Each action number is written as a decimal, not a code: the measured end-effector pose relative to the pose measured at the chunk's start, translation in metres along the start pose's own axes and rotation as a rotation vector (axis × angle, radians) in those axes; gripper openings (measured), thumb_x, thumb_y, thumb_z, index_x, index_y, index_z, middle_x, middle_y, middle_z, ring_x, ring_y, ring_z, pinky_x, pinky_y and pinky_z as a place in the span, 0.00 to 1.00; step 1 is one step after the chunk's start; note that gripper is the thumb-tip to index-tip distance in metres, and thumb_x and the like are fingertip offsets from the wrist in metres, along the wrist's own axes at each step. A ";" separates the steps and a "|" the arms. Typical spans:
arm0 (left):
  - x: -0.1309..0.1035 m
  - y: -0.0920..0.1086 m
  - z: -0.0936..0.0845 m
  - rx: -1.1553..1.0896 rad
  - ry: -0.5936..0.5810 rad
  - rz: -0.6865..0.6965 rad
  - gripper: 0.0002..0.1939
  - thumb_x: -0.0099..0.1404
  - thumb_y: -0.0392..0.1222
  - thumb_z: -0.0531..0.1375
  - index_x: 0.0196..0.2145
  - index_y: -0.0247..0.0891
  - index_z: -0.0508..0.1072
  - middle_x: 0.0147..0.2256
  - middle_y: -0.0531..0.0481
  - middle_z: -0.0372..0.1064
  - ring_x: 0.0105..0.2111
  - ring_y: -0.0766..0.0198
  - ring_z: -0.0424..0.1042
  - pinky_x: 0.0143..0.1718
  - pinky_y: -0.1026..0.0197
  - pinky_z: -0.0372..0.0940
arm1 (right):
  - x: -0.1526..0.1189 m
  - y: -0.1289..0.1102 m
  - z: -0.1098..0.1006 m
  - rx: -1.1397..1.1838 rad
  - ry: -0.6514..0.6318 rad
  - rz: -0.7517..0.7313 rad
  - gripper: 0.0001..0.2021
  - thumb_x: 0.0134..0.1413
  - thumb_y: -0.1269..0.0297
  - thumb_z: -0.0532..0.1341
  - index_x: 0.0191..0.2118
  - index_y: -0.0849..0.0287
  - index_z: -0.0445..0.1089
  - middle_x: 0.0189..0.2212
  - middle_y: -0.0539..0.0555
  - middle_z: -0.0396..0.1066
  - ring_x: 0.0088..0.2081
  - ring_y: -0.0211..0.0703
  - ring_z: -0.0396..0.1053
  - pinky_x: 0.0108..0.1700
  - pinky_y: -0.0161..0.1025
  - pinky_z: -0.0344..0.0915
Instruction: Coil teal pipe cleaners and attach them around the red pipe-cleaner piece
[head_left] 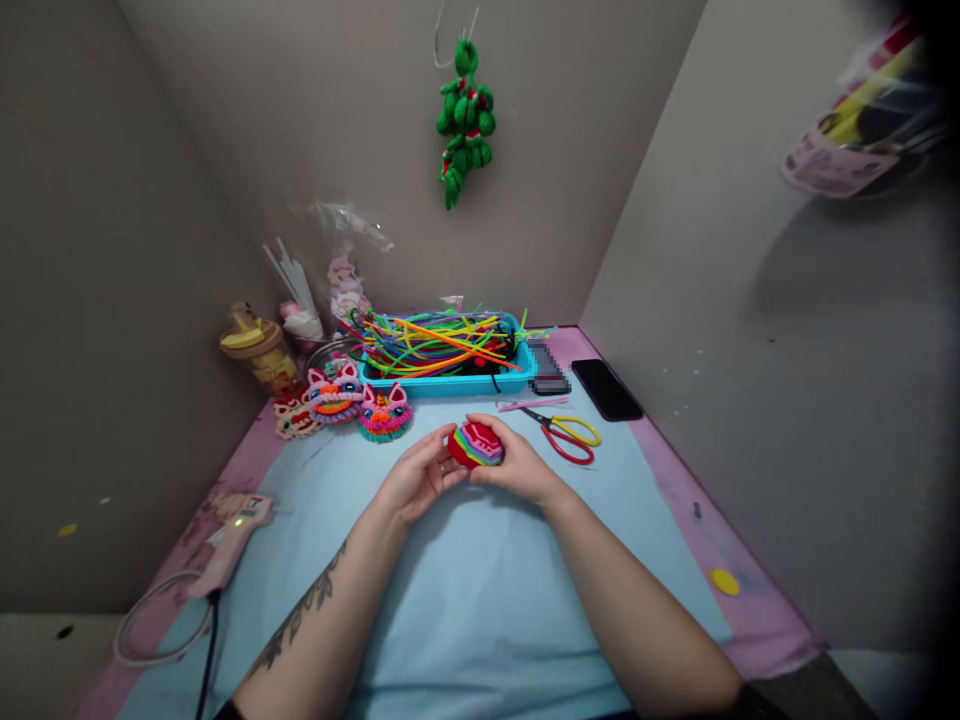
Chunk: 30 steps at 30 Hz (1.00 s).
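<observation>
A small rounded piece in rainbow bands (476, 444), red, pink, green and purple, is held just above the middle of the table. It looks made of fuzzy craft stems. My left hand (424, 470) has its fingers against the piece's left side and underside. On the other side, my right hand (516, 463) grips it between thumb and fingers. Just right of my right hand lie scissors (574, 440) with one yellow and one red handle. Behind them is a thin pink stem (532, 404).
A blue tray (450, 384) heaped with colourful stems stands at the back. Several fuzzy animal heads (384, 412) sit left of it. A pink glue gun (232, 545) with a cord lies front left. A phone (606, 390) rests back right. Grey walls enclose the table.
</observation>
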<state>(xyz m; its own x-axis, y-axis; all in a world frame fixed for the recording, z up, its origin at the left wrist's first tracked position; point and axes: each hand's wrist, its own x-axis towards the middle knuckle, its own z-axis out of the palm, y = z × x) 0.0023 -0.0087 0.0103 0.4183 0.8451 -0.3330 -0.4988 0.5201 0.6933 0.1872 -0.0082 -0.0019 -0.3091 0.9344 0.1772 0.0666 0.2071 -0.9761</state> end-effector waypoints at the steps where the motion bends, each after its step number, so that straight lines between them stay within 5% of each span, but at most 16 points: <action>1: 0.000 0.000 0.000 0.018 0.007 0.013 0.23 0.59 0.39 0.63 0.52 0.34 0.65 0.42 0.40 0.74 0.36 0.61 0.75 0.35 0.62 0.70 | 0.000 0.000 -0.001 -0.013 -0.010 -0.019 0.39 0.36 0.62 0.71 0.58 0.56 0.59 0.54 0.58 0.63 0.54 0.52 0.64 0.56 0.47 0.60; 7: 0.001 -0.011 0.006 0.153 0.045 0.208 0.44 0.48 0.37 0.71 0.60 0.34 0.56 0.32 0.46 0.76 0.30 0.63 0.75 0.37 0.63 0.66 | 0.001 0.006 0.001 -0.209 -0.012 -0.166 0.39 0.41 0.60 0.70 0.61 0.52 0.55 0.62 0.59 0.51 0.64 0.53 0.48 0.64 0.50 0.47; 13: -0.001 -0.020 0.012 0.161 0.000 0.219 0.54 0.50 0.40 0.70 0.65 0.35 0.43 0.24 0.55 0.72 0.24 0.70 0.70 0.34 0.65 0.63 | 0.000 0.015 0.004 -0.182 0.042 -0.144 0.32 0.48 0.63 0.66 0.59 0.51 0.56 0.57 0.57 0.59 0.58 0.49 0.59 0.59 0.47 0.56; 17: 0.001 -0.017 0.007 0.188 0.104 0.165 0.48 0.53 0.45 0.68 0.64 0.35 0.47 0.32 0.47 0.73 0.29 0.65 0.73 0.34 0.62 0.65 | 0.000 0.014 0.002 -0.288 0.033 -0.186 0.32 0.46 0.70 0.64 0.58 0.53 0.56 0.57 0.57 0.59 0.58 0.49 0.58 0.60 0.47 0.56; 20: 0.010 -0.012 -0.004 0.382 0.343 0.191 0.36 0.57 0.53 0.62 0.58 0.33 0.57 0.33 0.45 0.72 0.26 0.66 0.71 0.26 0.65 0.63 | 0.001 0.015 0.001 -0.440 -0.013 -0.239 0.36 0.43 0.76 0.60 0.61 0.55 0.54 0.58 0.59 0.58 0.60 0.49 0.55 0.61 0.50 0.53; 23: 0.021 -0.006 -0.020 0.598 0.529 0.334 0.25 0.59 0.49 0.59 0.51 0.34 0.64 0.30 0.47 0.70 0.25 0.66 0.69 0.23 0.66 0.61 | 0.003 0.019 -0.002 -0.517 -0.163 -0.248 0.42 0.37 0.82 0.54 0.63 0.55 0.51 0.60 0.59 0.55 0.62 0.49 0.51 0.63 0.51 0.49; 26: 0.027 0.000 -0.034 0.777 0.501 0.401 0.15 0.57 0.40 0.59 0.43 0.34 0.70 0.30 0.48 0.70 0.30 0.63 0.70 0.32 0.62 0.65 | 0.002 0.020 -0.013 -0.473 -0.193 -0.180 0.44 0.36 0.82 0.52 0.64 0.53 0.49 0.63 0.56 0.51 0.64 0.47 0.47 0.64 0.50 0.47; 30: 0.022 0.009 -0.039 0.923 0.300 0.468 0.15 0.52 0.36 0.63 0.40 0.37 0.75 0.41 0.43 0.73 0.43 0.55 0.70 0.49 0.53 0.62 | 0.001 0.019 -0.030 -0.427 -0.003 -0.123 0.36 0.42 0.79 0.52 0.60 0.52 0.56 0.59 0.55 0.58 0.60 0.45 0.55 0.59 0.48 0.57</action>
<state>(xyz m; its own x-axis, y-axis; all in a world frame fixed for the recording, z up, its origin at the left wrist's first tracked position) -0.0232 0.0195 -0.0157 0.0692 0.9970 0.0342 0.2572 -0.0509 0.9650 0.2164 0.0050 -0.0161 -0.3424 0.8943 0.2880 0.4147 0.4189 -0.8078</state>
